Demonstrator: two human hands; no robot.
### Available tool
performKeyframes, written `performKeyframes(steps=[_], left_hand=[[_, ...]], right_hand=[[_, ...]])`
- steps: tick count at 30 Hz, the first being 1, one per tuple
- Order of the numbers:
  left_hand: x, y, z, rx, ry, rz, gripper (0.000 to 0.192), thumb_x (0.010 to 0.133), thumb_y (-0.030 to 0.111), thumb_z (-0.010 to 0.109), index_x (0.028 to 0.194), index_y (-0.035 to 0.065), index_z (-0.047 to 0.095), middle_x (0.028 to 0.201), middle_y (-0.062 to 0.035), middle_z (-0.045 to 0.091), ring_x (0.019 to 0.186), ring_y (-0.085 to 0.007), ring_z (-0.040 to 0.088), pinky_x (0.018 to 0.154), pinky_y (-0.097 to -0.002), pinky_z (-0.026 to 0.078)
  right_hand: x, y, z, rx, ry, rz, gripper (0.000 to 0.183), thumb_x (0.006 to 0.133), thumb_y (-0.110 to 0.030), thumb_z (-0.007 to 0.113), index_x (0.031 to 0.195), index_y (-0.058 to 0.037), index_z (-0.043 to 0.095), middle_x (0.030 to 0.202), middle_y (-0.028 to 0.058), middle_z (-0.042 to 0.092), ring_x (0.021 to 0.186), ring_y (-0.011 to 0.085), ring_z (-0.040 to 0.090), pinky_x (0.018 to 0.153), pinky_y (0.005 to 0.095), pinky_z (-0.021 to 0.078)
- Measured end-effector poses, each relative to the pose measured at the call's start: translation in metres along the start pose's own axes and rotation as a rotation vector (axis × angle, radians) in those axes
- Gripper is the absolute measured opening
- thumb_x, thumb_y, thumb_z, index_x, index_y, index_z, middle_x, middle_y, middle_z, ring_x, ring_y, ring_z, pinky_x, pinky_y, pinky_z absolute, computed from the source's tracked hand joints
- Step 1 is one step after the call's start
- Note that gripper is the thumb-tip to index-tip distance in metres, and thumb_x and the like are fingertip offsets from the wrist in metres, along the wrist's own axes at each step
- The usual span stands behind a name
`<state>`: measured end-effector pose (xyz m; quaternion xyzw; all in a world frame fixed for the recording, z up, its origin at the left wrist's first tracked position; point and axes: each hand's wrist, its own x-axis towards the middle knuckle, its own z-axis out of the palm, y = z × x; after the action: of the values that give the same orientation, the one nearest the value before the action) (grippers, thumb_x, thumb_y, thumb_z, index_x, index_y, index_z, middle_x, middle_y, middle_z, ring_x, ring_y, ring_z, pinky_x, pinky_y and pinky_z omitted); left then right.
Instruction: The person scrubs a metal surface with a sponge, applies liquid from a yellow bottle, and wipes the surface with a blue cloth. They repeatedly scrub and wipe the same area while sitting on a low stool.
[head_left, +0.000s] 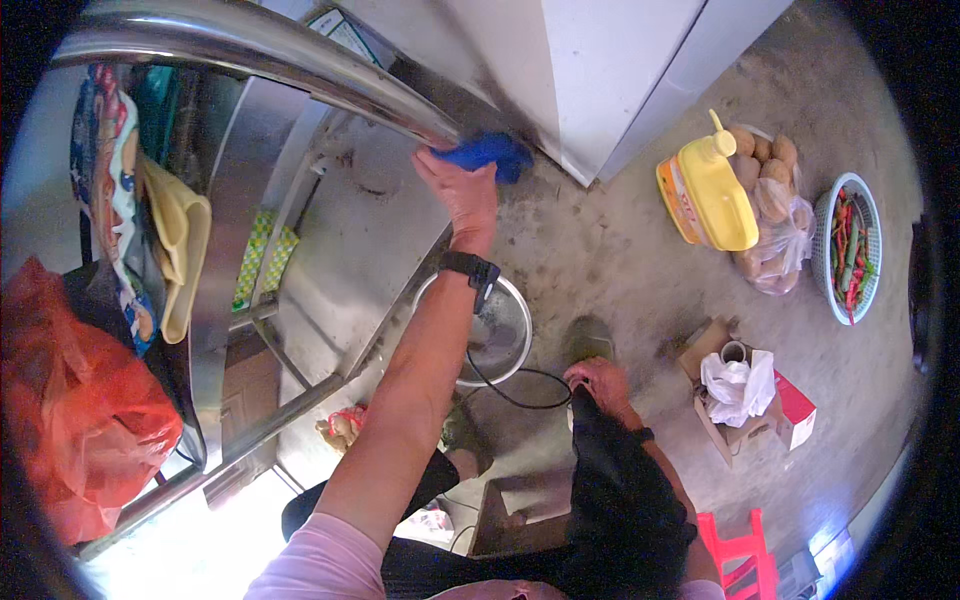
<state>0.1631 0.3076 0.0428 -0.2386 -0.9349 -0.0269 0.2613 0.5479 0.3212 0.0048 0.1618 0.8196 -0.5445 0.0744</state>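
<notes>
With my left hand (461, 184) I hold a blue cloth (491, 156) against the end of a shiny metal tube (300, 52) of a rack frame. My right hand (600, 382) is closed near my raised knee in black trousers (619, 472); whether it holds anything is hard to tell. A thin black cable (525, 405) runs in a loop to that hand. Under my left forearm a round metal basin (517, 330) stands on the floor, partly hidden by the arm.
A white cabinet corner (585, 150) juts in at the top. To the right are a yellow jug (709, 195), bagged potatoes (776, 217), a basket (821, 247) of peppers, a cardboard box (709, 427) and a red stool (742, 544). A red plastic bag (82, 412) hangs at left.
</notes>
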Motion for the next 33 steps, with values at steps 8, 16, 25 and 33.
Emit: performKeyframes(steps=[8,16,25,33], left_hand=[[0.019,0.002,-0.043,-0.779,-0.133,-0.431,0.073,0.06,0.007,0.079,0.121,-0.0047,0.041,0.121,-0.0215,0.046,0.119,-0.0362,0.043,0.107,-0.0411,0.031],[0.049,-0.018,-0.129,-1.156,-0.117,-0.471,0.06,0.064,-0.005,0.073,0.119,-0.0002,0.05,0.107,-0.0135,0.061,0.097,-0.0258,0.058,0.09,-0.035,0.046],[0.079,-0.018,-0.271,-1.365,-0.13,-0.576,0.059,0.066,-0.011,0.07,0.12,0.0012,0.05,0.108,-0.0088,0.059,0.099,-0.0201,0.057,0.092,-0.0336,0.046],[0.153,-0.018,-0.419,-1.296,0.424,-0.345,0.038,0.078,-0.001,0.064,0.115,-0.0029,0.057,0.103,-0.0079,0.065,0.095,-0.0177,0.06,0.09,-0.0296,0.045]], right_hand=[[0.005,-0.006,-0.001,0.006,-0.024,-0.019,0.016,0.079,-0.024,0.061,0.087,-0.0127,0.071,0.085,0.0091,0.069,0.084,0.0297,0.064,0.074,0.0383,0.0507],[0.003,0.008,0.009,-0.033,-0.093,0.021,0.014,0.08,-0.019,0.06,0.091,-0.0162,0.068,0.093,0.0065,0.069,0.088,0.0309,0.062,0.075,0.0417,0.0487],[0.004,0.0,-0.004,-0.075,-0.089,-0.083,0.015,0.083,-0.023,0.059,0.093,-0.0156,0.068,0.096,0.0059,0.069,0.09,0.0305,0.064,0.076,0.0414,0.0497],[0.003,-0.012,-0.015,-0.064,-0.151,-0.069,0.019,0.089,-0.027,0.053,0.094,-0.0174,0.069,0.095,0.0074,0.069,0.088,0.0294,0.065,0.073,0.0406,0.0504]])
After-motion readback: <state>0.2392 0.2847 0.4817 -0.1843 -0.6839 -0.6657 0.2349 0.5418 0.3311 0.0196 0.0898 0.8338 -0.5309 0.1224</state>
